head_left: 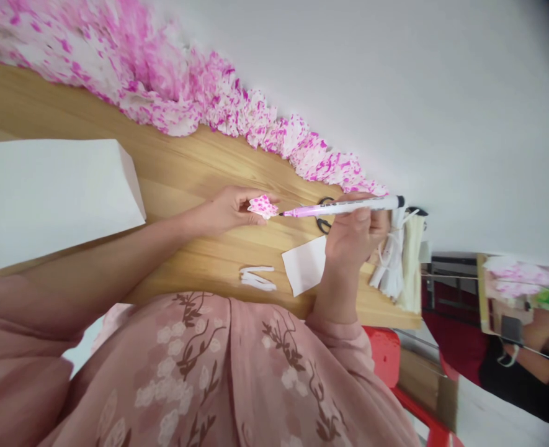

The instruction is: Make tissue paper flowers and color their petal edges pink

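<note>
My left hand pinches a small white paper flower covered in pink spots. In my right hand lies a white marker pen with a pinkish front part, its dark tip pointing left, right beside the flower's edge; whether it touches I cannot tell. Behind the right hand, the black handles of a pair of scissors show in part. A white paper sheet lies under the right wrist, and several thin white strips rest to its left.
A long heap of pink-spotted paper flowers runs along the back of the wooden table. A large white box or paper block stands at left. Bundles of white strips lie at the right end. A red stool and another person's arm appear farther right.
</note>
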Tool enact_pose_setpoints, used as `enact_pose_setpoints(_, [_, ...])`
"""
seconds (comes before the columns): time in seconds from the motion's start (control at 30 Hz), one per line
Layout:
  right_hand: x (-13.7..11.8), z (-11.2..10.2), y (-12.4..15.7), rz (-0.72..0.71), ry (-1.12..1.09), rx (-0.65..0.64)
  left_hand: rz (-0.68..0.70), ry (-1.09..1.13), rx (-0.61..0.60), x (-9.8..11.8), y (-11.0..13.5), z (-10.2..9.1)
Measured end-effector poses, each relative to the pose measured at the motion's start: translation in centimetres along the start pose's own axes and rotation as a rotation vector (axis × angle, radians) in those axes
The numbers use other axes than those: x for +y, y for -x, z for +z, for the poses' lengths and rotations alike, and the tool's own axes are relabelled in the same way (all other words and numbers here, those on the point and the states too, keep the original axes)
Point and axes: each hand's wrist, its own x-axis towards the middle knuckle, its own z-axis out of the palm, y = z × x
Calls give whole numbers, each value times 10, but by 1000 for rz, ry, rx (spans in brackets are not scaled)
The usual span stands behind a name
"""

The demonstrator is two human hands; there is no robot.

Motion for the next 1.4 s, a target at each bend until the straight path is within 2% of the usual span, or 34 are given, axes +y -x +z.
enact_pose_setpoints(0.13, [-3, 3, 2, 9, -55, -32, 11, 16, 3, -2, 0, 0])
enact_pose_setpoints(0.33, [-4, 3, 5, -19, -25, -70, 23, 17, -3, -5, -2, 0])
enact_pose_setpoints(0.7, [-6, 5, 2, -11, -2, -5, -1, -6, 12, -6, -2, 0])
enact_pose_setpoints(0.97, [-2, 5, 5, -11, -32, -43, 29, 23, -4, 1, -1, 0])
enact_pose_setpoints(1.4, [-7, 8, 8, -5, -28, -85, 38, 41, 18, -5, -3, -1])
